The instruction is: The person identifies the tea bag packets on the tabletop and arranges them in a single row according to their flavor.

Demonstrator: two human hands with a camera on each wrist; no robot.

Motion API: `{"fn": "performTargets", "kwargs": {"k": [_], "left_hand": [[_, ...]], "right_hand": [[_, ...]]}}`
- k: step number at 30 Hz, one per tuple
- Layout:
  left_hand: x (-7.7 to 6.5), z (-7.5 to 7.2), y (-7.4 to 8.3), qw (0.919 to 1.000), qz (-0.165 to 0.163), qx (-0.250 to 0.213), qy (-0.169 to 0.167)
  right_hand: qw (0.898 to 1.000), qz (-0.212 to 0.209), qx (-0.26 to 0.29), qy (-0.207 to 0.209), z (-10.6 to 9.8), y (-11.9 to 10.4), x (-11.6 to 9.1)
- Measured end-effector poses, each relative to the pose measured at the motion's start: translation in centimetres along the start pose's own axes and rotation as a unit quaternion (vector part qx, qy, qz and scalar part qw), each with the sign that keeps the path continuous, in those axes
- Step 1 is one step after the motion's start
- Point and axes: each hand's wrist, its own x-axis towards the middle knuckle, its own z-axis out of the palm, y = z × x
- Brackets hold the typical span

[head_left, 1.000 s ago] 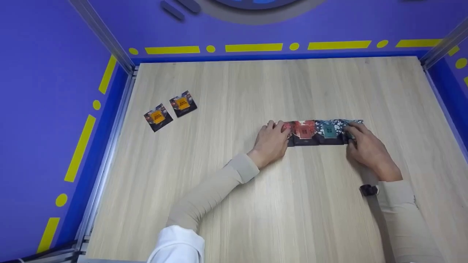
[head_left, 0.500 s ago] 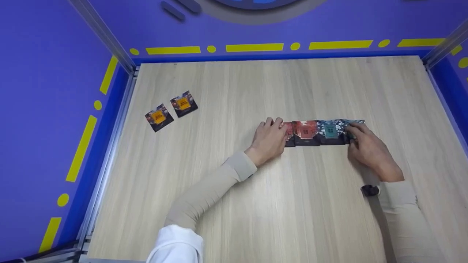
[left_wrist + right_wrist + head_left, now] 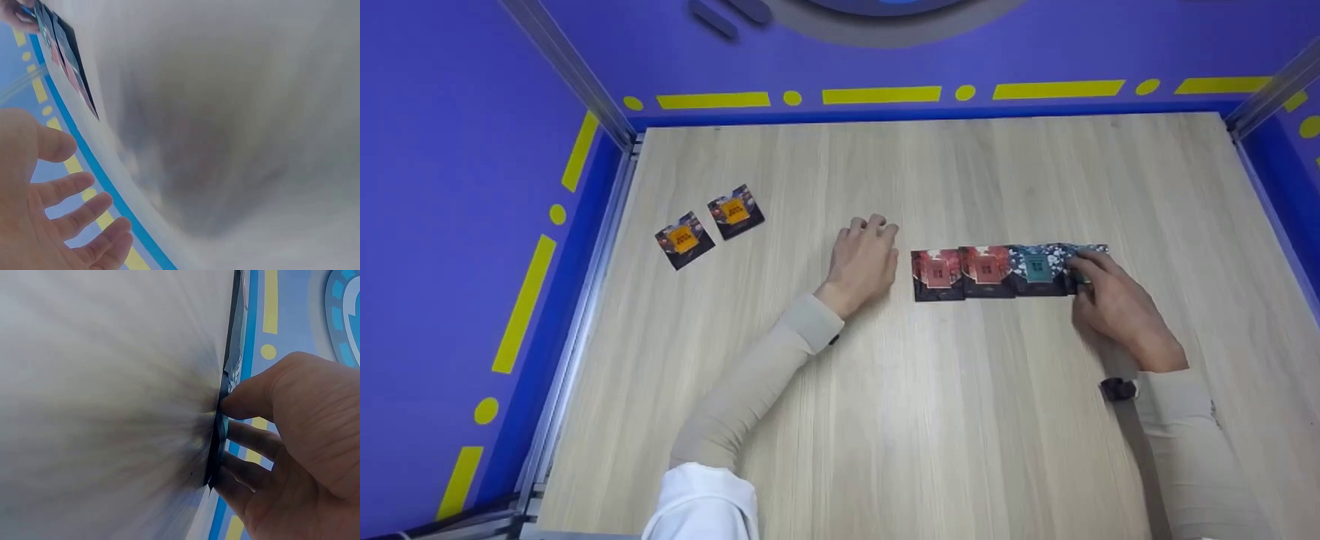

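Two red-and-black square sachets lie side by side in the head view, the left one (image 3: 937, 275) and its neighbour (image 3: 988, 271). A teal-and-black sachet (image 3: 1038, 270) continues the row. At the row's right end a second teal sachet (image 3: 1087, 249) is partly covered by my right hand (image 3: 1121, 304), whose fingertips and thumb rest on it. The right wrist view shows that thumb (image 3: 253, 396) and the fingers touching the dark sachet edge. My left hand (image 3: 859, 266) is apart from the row, left of it, holding nothing; its fingers are spread and relaxed in the left wrist view.
Two orange-and-black sachets, the nearer one (image 3: 685, 241) and the farther one (image 3: 736, 212), lie tilted at the table's left. Blue-purple panels (image 3: 885, 67) with yellow marks border the wooden table (image 3: 840, 450) at the back and sides.
My left hand has let go of the leftmost red sachet and moved left, uncovering it. The right hand stays on the right-end teal sachet.
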Motion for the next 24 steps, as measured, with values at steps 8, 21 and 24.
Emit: {"fn": "performTargets", "kwargs": {"k": [8,21,24], "left_hand": [[0.0,-0.8,-3.3,0.9996,-0.025,-0.011,0.009],[0.1,-1.3,-10.9,0.9902,-0.125,-0.052,0.033],[0.0,-1.5,-12.4,0.9873,-0.141,-0.055,0.049]], "right_hand": [[1.000,0.003,0.001,0.000,-0.1,0.2,-0.1],[1.000,-0.008,0.000,0.008,0.0,0.2,0.0],[1.000,-0.010,-0.001,0.011,0.1,0.1,0.0]]}}
